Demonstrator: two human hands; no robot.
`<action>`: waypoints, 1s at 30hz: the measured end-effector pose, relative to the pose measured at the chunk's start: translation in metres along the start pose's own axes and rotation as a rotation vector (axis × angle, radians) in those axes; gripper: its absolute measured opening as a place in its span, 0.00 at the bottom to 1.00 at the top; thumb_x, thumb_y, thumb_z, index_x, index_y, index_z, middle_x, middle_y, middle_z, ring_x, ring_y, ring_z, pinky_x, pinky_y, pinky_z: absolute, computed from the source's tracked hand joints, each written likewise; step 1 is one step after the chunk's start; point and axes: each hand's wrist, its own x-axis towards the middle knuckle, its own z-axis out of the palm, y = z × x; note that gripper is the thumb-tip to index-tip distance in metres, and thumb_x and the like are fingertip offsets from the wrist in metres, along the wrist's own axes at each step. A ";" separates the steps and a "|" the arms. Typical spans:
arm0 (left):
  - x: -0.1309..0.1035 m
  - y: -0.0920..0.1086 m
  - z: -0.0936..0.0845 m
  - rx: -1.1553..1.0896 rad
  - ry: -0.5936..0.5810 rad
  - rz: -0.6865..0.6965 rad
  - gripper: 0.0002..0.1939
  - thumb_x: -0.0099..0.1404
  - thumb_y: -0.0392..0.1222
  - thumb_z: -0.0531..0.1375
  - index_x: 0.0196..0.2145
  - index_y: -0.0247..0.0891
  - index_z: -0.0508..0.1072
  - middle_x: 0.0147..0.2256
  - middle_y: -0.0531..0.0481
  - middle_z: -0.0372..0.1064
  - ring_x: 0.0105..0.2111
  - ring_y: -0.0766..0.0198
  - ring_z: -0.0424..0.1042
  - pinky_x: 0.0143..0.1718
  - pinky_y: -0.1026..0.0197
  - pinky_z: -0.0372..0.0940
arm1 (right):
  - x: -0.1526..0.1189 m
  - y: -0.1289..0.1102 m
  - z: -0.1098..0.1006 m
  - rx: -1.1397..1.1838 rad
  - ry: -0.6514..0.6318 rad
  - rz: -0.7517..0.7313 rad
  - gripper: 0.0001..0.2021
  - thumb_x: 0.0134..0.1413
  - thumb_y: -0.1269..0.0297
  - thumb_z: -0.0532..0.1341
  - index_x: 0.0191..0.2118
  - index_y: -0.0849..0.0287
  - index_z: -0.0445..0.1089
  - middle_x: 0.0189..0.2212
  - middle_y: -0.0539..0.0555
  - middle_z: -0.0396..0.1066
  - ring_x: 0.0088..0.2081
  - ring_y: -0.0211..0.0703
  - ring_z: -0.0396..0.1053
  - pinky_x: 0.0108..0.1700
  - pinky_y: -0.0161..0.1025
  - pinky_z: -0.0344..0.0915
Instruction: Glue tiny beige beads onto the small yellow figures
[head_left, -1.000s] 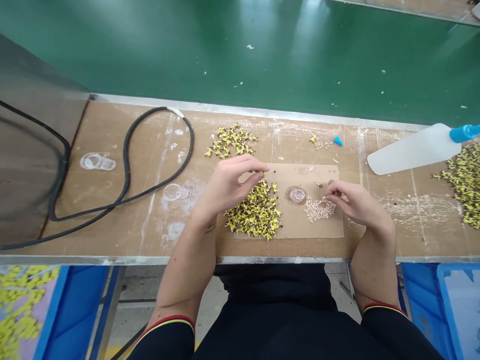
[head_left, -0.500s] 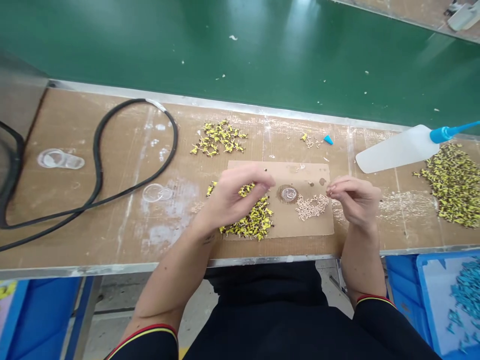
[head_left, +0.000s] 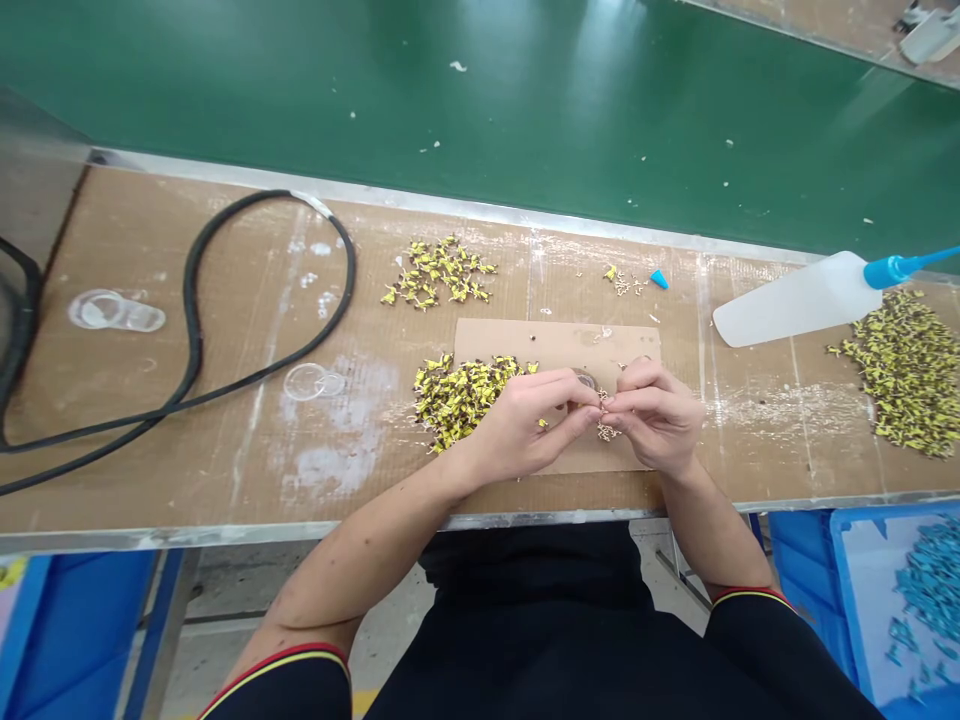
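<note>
My left hand (head_left: 529, 420) and my right hand (head_left: 656, 412) meet fingertip to fingertip over a cardboard sheet (head_left: 555, 342). Both are pinched closed; whatever they hold is too small to make out. Under the fingertips lie small pale pieces (head_left: 607, 432), partly covered by my hands. A small clear dish (head_left: 585, 380) shows just behind my left fingers, mostly hidden. Left of my left hand is a pile of small yellow and dark pieces (head_left: 457, 400), partly on the cardboard.
A second yellow cluster (head_left: 442, 272) lies farther back. A white bottle with blue nozzle (head_left: 802, 298) rests beside a large yellow pile (head_left: 911, 370) at right. A blue cap (head_left: 659, 279) is at the back. A black cable (head_left: 196, 330) loops at left. Blue bins (head_left: 840, 600) stand below.
My left hand has moved right, off the yellow pile, and my right hand has moved left. Their fingertips, apart before, now meet above the pale pieces.
</note>
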 end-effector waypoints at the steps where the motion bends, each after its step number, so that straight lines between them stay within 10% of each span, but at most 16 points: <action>1: 0.000 0.001 0.000 0.002 0.002 -0.014 0.06 0.71 0.35 0.60 0.34 0.37 0.74 0.28 0.53 0.73 0.28 0.70 0.71 0.32 0.68 0.65 | 0.000 0.000 0.000 -0.014 -0.001 0.000 0.07 0.60 0.67 0.69 0.43 0.48 0.80 0.29 0.49 0.70 0.29 0.37 0.68 0.30 0.38 0.66; 11: 0.002 -0.002 -0.002 0.045 -0.030 -0.133 0.09 0.72 0.36 0.57 0.34 0.37 0.74 0.29 0.53 0.75 0.29 0.68 0.73 0.34 0.65 0.67 | 0.003 -0.002 -0.009 -0.158 -0.082 0.020 0.07 0.59 0.72 0.67 0.40 0.53 0.77 0.30 0.50 0.71 0.30 0.39 0.67 0.31 0.40 0.66; 23: 0.002 -0.015 -0.018 0.116 0.270 -0.193 0.17 0.68 0.32 0.60 0.54 0.40 0.70 0.33 0.55 0.75 0.31 0.69 0.76 0.35 0.66 0.72 | 0.008 0.014 -0.027 -0.390 -0.327 0.393 0.06 0.61 0.67 0.65 0.33 0.56 0.80 0.27 0.49 0.71 0.26 0.36 0.63 0.33 0.38 0.62; 30: 0.005 -0.011 -0.020 0.230 0.236 -0.195 0.04 0.67 0.33 0.61 0.40 0.37 0.75 0.36 0.52 0.79 0.31 0.69 0.75 0.36 0.65 0.72 | 0.008 0.015 -0.023 -0.416 -0.311 0.390 0.06 0.60 0.67 0.66 0.32 0.56 0.80 0.26 0.49 0.70 0.27 0.37 0.64 0.33 0.38 0.60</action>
